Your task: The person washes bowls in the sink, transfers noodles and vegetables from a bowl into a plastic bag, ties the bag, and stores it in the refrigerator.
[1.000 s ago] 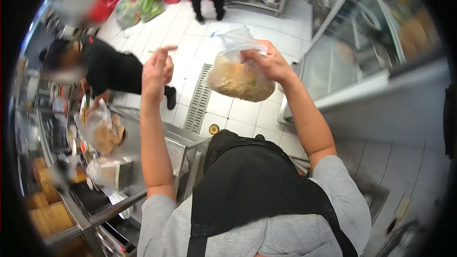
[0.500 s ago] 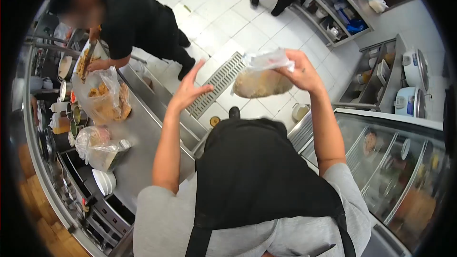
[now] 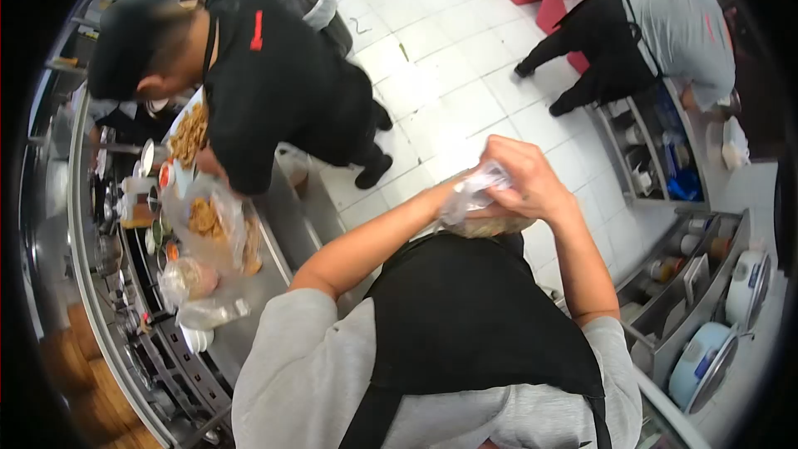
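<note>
A clear plastic bag [image 3: 478, 199] with pale food in it hangs just in front of the black apron. My right hand [image 3: 532, 179] is closed round the gathered top of the bag. My left forearm reaches across to the bag, and my left hand is hidden behind the bag and my right hand, so its fingers do not show.
At the left, a co-worker in black bends over a steel counter [image 3: 270, 241] holding a tray of fried food [image 3: 189, 135], an open bag [image 3: 204, 220] and white bowls [image 3: 196, 339]. Another person [image 3: 632, 41] bends at the back right. Rice cookers [image 3: 705, 366] stand at the right.
My left hand has moved from open in the air to behind the bag. The bag has come closer to the apron. The view has swung right, away from the glass-doored fridge.
</note>
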### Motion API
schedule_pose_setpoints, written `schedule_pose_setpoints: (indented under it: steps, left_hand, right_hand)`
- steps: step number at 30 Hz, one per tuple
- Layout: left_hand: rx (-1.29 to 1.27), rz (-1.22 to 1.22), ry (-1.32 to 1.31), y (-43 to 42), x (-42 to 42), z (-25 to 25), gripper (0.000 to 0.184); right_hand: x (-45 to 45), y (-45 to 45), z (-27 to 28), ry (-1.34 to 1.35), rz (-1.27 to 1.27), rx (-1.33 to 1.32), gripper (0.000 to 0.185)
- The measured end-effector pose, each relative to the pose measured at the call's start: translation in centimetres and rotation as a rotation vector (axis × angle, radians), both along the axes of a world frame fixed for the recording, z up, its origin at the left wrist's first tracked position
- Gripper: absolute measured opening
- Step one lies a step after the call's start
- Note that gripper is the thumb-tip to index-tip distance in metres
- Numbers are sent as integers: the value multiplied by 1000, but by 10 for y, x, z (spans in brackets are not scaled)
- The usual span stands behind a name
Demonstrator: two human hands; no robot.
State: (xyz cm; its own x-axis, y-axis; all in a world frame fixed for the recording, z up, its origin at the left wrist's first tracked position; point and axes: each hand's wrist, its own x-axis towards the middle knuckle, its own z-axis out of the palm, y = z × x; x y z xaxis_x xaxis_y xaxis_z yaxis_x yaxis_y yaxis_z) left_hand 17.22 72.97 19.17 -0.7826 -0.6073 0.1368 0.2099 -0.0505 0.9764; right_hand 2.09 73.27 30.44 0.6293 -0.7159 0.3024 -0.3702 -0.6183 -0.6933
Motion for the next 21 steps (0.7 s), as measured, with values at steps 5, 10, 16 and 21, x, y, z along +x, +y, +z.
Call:
schedule_pose_setpoints:
  steps: [5, 10, 16, 21]
  left_hand:
    - [-316, 441, 80, -79, 3, 43, 50]
    - [148, 478, 74, -205, 34, 81, 28]
    - [-14, 671, -83, -364, 56, 78, 27]
    - [79, 559, -19, -490, 61, 62, 26]
  right_hand:
    - [14, -135, 26, -149, 255, 94, 23]
    - [38, -304, 45, -269, 344, 515, 12]
    - [48, -448, 93, 104, 265, 253, 11]
    - [34, -510, 115, 15, 128, -434, 50]
